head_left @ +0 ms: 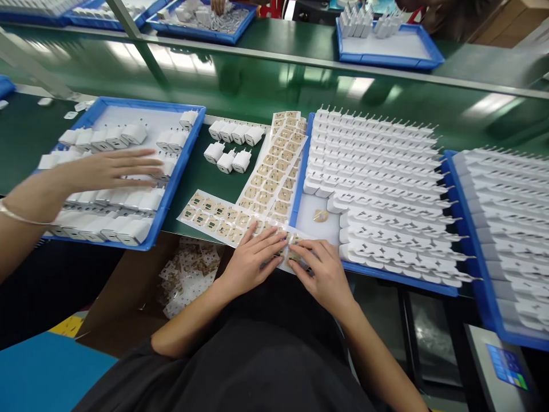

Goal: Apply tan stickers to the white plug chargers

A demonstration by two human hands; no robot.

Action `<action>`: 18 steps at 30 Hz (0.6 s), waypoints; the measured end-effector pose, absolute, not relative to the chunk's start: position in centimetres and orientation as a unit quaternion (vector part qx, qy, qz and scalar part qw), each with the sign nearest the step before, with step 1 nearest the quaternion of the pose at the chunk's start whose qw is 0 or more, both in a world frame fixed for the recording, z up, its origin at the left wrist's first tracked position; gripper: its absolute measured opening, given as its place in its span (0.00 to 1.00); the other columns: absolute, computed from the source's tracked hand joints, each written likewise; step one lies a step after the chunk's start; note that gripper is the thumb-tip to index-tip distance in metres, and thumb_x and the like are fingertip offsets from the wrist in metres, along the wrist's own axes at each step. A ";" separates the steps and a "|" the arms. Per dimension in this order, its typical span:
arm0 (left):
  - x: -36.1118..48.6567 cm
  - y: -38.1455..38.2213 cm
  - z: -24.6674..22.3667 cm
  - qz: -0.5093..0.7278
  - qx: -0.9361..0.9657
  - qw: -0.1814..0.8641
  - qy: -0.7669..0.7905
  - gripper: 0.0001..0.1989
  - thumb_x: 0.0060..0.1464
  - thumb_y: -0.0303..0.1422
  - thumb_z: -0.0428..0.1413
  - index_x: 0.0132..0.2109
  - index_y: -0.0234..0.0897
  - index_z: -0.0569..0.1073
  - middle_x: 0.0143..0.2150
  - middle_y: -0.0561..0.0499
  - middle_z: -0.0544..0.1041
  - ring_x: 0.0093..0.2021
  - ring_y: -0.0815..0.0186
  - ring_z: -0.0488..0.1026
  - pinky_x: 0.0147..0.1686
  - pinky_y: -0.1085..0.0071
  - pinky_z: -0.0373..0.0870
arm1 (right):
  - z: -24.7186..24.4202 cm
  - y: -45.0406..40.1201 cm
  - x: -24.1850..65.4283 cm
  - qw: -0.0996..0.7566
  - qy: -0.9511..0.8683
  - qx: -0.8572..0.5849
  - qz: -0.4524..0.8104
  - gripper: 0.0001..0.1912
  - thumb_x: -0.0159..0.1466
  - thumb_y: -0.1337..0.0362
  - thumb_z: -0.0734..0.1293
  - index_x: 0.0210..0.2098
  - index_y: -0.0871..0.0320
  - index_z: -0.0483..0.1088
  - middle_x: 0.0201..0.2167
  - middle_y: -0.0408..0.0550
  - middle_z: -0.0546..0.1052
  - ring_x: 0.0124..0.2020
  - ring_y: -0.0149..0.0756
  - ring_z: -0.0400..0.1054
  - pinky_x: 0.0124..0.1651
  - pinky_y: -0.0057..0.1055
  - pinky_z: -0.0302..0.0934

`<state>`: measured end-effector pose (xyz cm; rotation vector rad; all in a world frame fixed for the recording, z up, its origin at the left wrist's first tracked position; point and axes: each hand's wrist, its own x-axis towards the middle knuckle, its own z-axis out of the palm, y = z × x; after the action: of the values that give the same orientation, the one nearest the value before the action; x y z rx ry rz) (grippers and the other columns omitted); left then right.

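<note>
A sheet of tan stickers (pixel 223 217) lies slanted along the table's near edge. My left hand (pixel 255 260) rests on it, palm down with the fingers stretched out. At the sheet's right end, my right hand (pixel 323 272) has its thumb and bent fingers closed on the sheet; whether a single sticker is pinched there is hidden. Beyond my hands, more sticker sheets (pixel 274 166) lie overlapped. A loose tan sticker (pixel 320 216) is in the blue tray (pixel 398 284) on the right, beside rows of white plug chargers (pixel 377 171) with their pins up.
Several white chargers (pixel 232 133) stand on the green table. At left, a co-worker's hand (pixel 107 169) reaches over another blue tray (pixel 148 243) of chargers. Another full tray (pixel 476 257) sits far right. Below is a cardboard box (pixel 128 309) with used sheets (pixel 189 274).
</note>
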<state>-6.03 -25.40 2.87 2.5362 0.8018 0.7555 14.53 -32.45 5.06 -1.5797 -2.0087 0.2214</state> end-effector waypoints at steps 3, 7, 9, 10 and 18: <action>-6.3 -25.5 2.7 0.269 0.904 0.181 0.280 0.21 0.67 0.30 0.54 0.65 0.43 0.69 0.64 0.48 0.75 0.68 0.59 0.68 0.75 0.49 0.46 | 4.8 -32.7 14.2 0.281 -0.751 -0.594 0.063 0.13 0.69 0.64 0.67 0.53 0.49 0.74 0.44 0.50 0.81 0.44 0.45 0.72 0.46 0.43 0.65; -6.3 -25.5 2.8 0.263 0.905 0.178 0.283 0.21 0.68 0.30 0.53 0.65 0.45 0.69 0.64 0.49 0.75 0.68 0.58 0.68 0.75 0.48 0.46 | 4.7 -32.6 13.7 0.291 -0.755 -0.586 0.039 0.09 0.69 0.66 0.67 0.46 0.49 0.76 0.40 0.48 0.82 0.41 0.43 0.71 0.45 0.42 0.63; -6.3 -25.5 2.9 0.260 0.906 0.177 0.284 0.20 0.68 0.29 0.52 0.65 0.45 0.69 0.64 0.49 0.75 0.68 0.59 0.68 0.75 0.48 0.46 | 4.7 -32.4 13.6 0.301 -0.755 -0.582 0.038 0.07 0.68 0.67 0.67 0.43 0.51 0.76 0.39 0.47 0.82 0.40 0.42 0.71 0.44 0.41 0.62; -6.2 -25.4 2.9 0.259 0.906 0.176 0.284 0.20 0.68 0.29 0.51 0.65 0.44 0.69 0.64 0.49 0.75 0.68 0.59 0.68 0.75 0.48 0.45 | 4.7 -32.2 13.6 0.306 -0.754 -0.580 0.039 0.06 0.68 0.68 0.67 0.42 0.52 0.76 0.38 0.47 0.82 0.40 0.42 0.71 0.44 0.41 0.62; -5.4 -23.7 3.0 0.267 0.899 0.150 0.313 0.18 0.69 0.30 0.51 0.62 0.42 0.72 0.62 0.48 0.76 0.67 0.56 0.69 0.73 0.45 0.48 | 5.6 -33.3 15.0 0.462 -0.710 -0.526 0.073 0.09 0.66 0.73 0.68 0.42 0.53 0.72 0.36 0.48 0.80 0.39 0.40 0.74 0.43 0.40 0.68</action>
<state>-5.35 -23.70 3.00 2.5843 0.8983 0.7662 14.97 -33.26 5.62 -1.2942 -1.7457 0.1807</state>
